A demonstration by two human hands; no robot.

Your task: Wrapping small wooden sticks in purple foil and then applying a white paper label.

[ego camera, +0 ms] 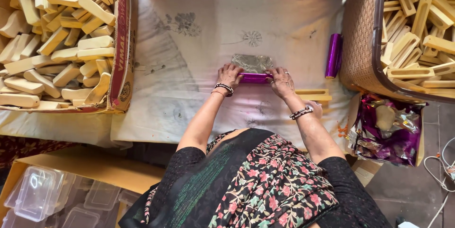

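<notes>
- While both hands press down mid-worktop, the wrap job looks partly done: the purple foil piece (255, 78) is already folded around something long and narrow, and a flap of silvery foil (252, 62) lies flat just beyond it on the white cloth (189, 95), not rolled in yet.
- Left hand (229, 75) sits on the left end of the purple foil piece, fingers curled down over it, grip closed on the foil.
- Right hand (281, 81) does the same on the right end, fingers bent and pinning it flat.
- Judging by the scene, lots is left: the cardboard box (124, 43) on the left is full of bare wooden blocks (57, 43), and so is the woven basket (360, 43) on the right.
- One purple foil roll (333, 55) stands by beside the basket, and a bare block (313, 95) lies just right of the right wrist.
</notes>
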